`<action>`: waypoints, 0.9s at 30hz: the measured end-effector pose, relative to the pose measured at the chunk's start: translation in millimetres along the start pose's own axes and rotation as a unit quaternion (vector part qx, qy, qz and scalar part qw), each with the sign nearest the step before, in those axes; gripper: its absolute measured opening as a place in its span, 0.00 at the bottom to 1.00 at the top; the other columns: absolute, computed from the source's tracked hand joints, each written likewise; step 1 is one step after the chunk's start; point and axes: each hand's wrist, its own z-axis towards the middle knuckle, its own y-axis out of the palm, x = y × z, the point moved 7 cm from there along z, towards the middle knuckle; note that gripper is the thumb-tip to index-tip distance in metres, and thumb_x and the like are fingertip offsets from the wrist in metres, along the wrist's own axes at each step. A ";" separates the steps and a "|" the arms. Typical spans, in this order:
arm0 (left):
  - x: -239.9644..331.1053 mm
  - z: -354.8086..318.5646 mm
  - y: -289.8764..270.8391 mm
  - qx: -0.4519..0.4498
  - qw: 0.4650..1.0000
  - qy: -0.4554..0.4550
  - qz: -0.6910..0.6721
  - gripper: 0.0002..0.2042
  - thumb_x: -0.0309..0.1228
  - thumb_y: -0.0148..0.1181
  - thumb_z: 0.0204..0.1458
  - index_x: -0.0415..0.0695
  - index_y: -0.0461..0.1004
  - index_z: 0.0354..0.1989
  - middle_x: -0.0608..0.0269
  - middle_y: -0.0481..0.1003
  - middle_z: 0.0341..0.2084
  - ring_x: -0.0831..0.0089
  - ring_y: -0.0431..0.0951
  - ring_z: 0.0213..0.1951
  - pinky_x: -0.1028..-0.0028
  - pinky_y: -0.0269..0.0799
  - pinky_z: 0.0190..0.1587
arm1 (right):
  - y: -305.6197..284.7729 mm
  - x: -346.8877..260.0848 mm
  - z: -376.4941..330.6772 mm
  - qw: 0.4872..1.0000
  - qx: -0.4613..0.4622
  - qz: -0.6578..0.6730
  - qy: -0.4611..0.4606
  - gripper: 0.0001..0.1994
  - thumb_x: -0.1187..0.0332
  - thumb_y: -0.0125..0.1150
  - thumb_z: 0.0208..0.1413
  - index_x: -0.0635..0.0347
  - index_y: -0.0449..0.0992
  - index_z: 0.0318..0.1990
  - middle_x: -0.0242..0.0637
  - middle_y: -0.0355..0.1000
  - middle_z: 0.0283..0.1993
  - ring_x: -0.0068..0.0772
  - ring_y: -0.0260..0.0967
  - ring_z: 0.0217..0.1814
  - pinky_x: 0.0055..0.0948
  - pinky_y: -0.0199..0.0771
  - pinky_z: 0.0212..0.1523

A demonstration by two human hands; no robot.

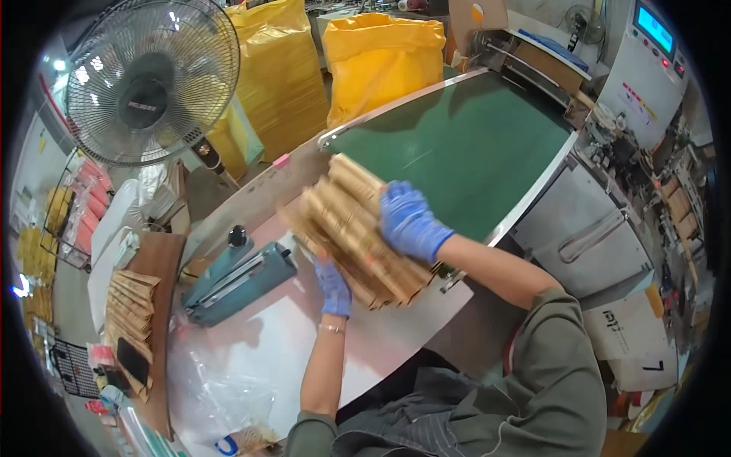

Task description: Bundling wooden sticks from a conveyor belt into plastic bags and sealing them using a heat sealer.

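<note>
Green belt ahead | white bench below | brown paper bundle up in my grip over it, ridged, blurred | right hand: fingers closed over its right side | left hand: fingers gripping its lower left

Fairly bright indoors; lamp glares far left of the right grip. Brown bundle against it is motion-blurred, soft shadows on green belt beyond. Strong fisheye bending, black corners, soft rim detail.
</note>
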 end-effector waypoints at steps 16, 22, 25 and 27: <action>24.6 -29.3 -29.9 0.001 0.988 -0.147 0.044 0.28 0.35 0.70 0.38 0.36 0.68 0.47 0.61 0.74 0.37 0.72 0.74 0.38 0.73 0.72 0.40 | 115.2 -101.5 -54.2 0.455 -0.266 0.817 0.234 0.20 0.53 0.58 0.52 0.61 0.73 0.42 0.35 0.74 0.36 0.26 0.72 0.34 0.25 0.74 0.37; 84.3 -86.4 -25.7 -0.122 0.991 -0.047 0.008 0.36 0.27 0.72 0.33 0.42 0.61 0.55 0.63 0.71 0.45 0.73 0.72 0.45 0.72 0.71 0.46 | 54.3 -126.7 -81.1 0.484 -0.169 0.851 0.108 0.34 0.61 0.71 0.39 0.63 0.63 0.54 0.36 0.69 0.47 0.29 0.68 0.47 0.28 0.70 0.48; 142.6 -110.6 -24.9 -0.172 0.949 0.117 0.237 0.41 0.30 0.75 0.30 0.41 0.57 0.56 0.62 0.69 0.47 0.72 0.71 0.47 0.71 0.69 0.49 | -1.2 -136.1 -79.5 0.533 -0.115 0.838 -0.025 0.51 0.62 0.77 0.28 0.63 0.50 0.61 0.39 0.59 0.58 0.33 0.57 0.59 0.32 0.61 0.57; 141.6 -122.9 -49.7 -0.161 0.948 0.088 0.261 0.46 0.38 0.77 0.24 0.39 0.58 0.56 0.59 0.68 0.48 0.65 0.69 0.49 0.66 0.64 0.54 | -10.6 -140.0 -93.5 0.558 -0.156 0.815 -0.021 0.62 0.60 0.80 0.21 0.62 0.40 0.64 0.39 0.50 0.63 0.33 0.48 0.65 0.34 0.51 0.63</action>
